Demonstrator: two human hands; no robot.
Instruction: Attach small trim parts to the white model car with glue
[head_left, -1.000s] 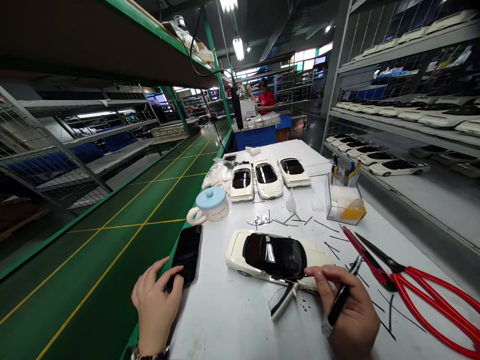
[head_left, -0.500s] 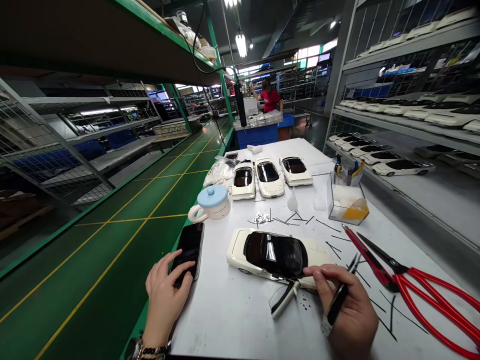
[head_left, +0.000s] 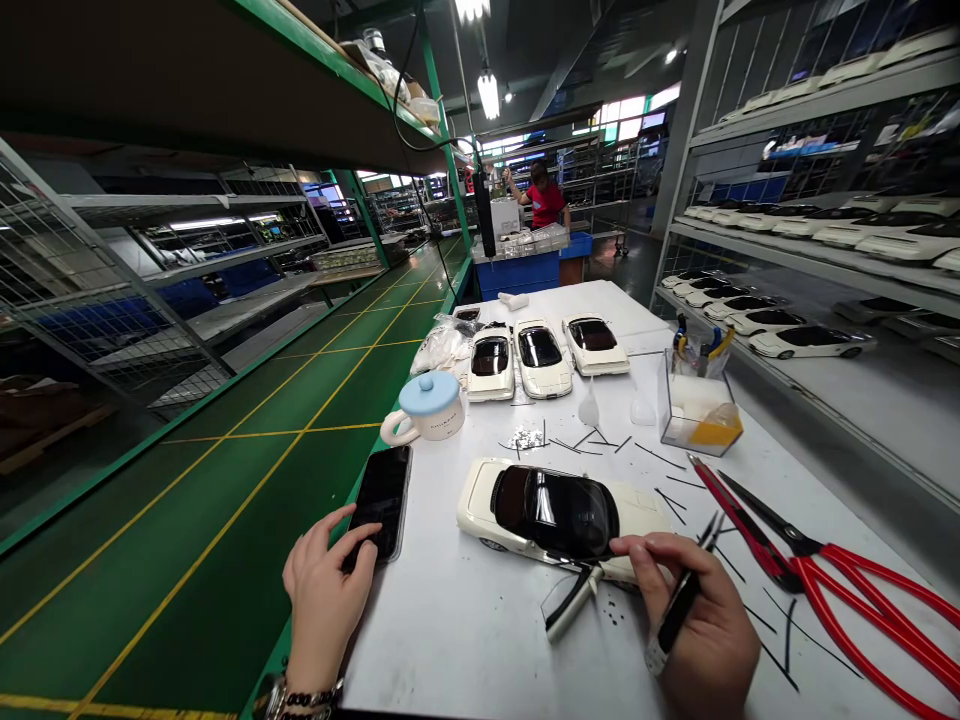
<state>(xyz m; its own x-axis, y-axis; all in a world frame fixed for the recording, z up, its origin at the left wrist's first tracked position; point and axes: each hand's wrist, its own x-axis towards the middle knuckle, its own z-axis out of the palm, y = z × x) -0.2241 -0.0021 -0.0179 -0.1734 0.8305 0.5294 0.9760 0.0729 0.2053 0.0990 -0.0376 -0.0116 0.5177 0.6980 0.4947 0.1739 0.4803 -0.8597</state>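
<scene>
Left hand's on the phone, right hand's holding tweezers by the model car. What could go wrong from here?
1. The phone lies at the table edge under the left hand; a nudge could tip it off.
2. The right hand holds tweezers beside the model car; divided attention could scratch its dark roof.
3. The open red scissors lie close to the right hand; a sideways move could catch the blades.

A black phone (head_left: 382, 498) lies flat with its dark screen up along the left edge of the white bench (head_left: 465, 640). A cream model car (head_left: 559, 515) with a glossy black roof sits crosswise near the front edge. A slim black tool (head_left: 679, 610) with a silver end points up and away.
</scene>
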